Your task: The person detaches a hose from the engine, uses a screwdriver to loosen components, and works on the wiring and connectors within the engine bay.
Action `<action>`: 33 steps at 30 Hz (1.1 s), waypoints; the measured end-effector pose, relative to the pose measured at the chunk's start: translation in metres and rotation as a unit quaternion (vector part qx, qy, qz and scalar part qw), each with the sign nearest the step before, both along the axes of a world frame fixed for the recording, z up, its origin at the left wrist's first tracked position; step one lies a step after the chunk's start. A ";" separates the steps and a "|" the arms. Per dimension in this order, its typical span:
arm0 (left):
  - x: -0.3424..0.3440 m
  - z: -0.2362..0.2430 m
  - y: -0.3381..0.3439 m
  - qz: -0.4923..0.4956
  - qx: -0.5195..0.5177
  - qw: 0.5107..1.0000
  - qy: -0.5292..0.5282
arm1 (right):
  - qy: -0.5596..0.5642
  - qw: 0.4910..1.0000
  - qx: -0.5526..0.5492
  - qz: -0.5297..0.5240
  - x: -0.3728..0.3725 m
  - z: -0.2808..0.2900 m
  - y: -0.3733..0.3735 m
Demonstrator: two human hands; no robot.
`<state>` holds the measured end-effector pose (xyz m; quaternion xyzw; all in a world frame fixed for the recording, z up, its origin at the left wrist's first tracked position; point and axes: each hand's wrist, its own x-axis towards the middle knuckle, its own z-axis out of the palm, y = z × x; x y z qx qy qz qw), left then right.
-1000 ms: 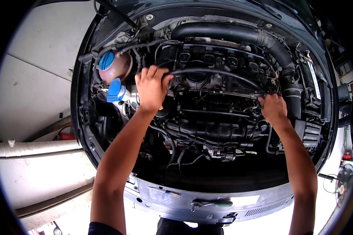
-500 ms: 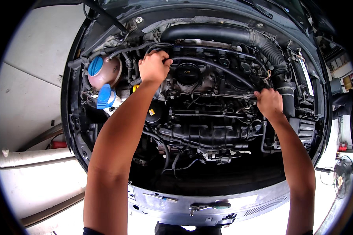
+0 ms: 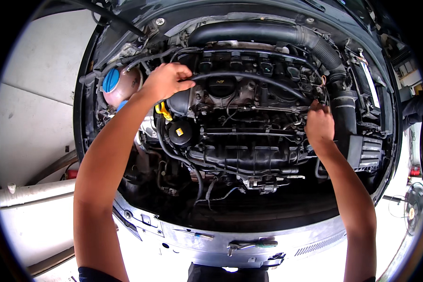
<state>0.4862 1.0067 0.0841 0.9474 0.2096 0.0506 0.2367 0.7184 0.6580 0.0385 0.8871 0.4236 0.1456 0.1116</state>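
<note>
A black rubber hose (image 3: 268,79) bows across the top of the engine between my two hands. At its left end, my left hand (image 3: 167,81) pinches it between thumb and fingers, close to the left of the black oil filler cap (image 3: 221,86). My right hand (image 3: 320,124) has its fingers curled round the hose's right end, beside the engine's right side; the fingertips are partly hidden. Below the hose lie the engine cover parts and the black ribbed intake manifold (image 3: 242,159).
A pink coolant tank (image 3: 135,84) with a blue cap stands at the left, near a yellow dipstick handle (image 3: 163,111). A thick black air duct (image 3: 244,34) runs along the back. On the front crossmember (image 3: 188,245) lies a ratchet (image 3: 252,245). A prop rod (image 3: 117,21) crosses the upper left.
My left hand has moved left and slightly down with the hose's left end, and the hose bows higher. My right hand has shifted slightly, its fingers now curled more over the hose's end.
</note>
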 end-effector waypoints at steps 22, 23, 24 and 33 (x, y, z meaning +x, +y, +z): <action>-0.070 -0.043 -0.080 0.099 0.221 0.963 -0.117 | 0.334 0.905 0.249 0.090 0.048 -0.011 -0.038; -0.074 -0.043 -0.082 0.100 0.236 0.959 -0.120 | 0.348 0.902 0.245 0.075 0.045 -0.010 -0.036; -0.078 -0.041 -0.085 0.102 0.225 0.964 -0.100 | 0.347 0.901 0.247 0.078 0.046 -0.011 -0.037; -0.111 -0.027 -0.175 0.202 0.179 0.949 -0.161 | 0.328 0.870 0.358 0.085 0.009 0.005 -0.061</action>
